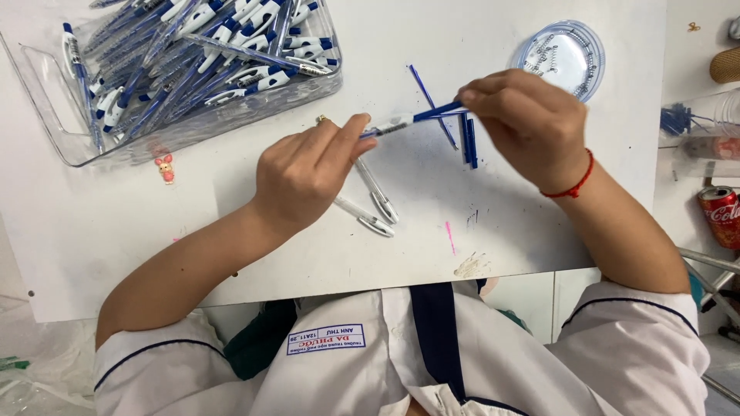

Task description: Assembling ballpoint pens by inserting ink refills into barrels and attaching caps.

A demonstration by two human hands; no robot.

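one pen [408,121] gripped at both ends by left hand [304,173] and right hand [528,123] | two clear barrels [370,202] at 6 o'clock | three blue refills [462,131] at 3 o'clock | one bin of pens [193,62] at 10 o'clock

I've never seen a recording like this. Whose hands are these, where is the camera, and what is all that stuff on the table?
There is no machine here: a person works with bare hands, and the one camera sits on their head, looking down. The left hand and the right hand hold one blue-and-white pen between them, above a white table. Two clear pen barrels lie under the left hand, and thin blue refills lie near the right. A clear tray at top left is full of finished pens. A round clear lid holds small springs. A red drink can stands off the table's right edge.
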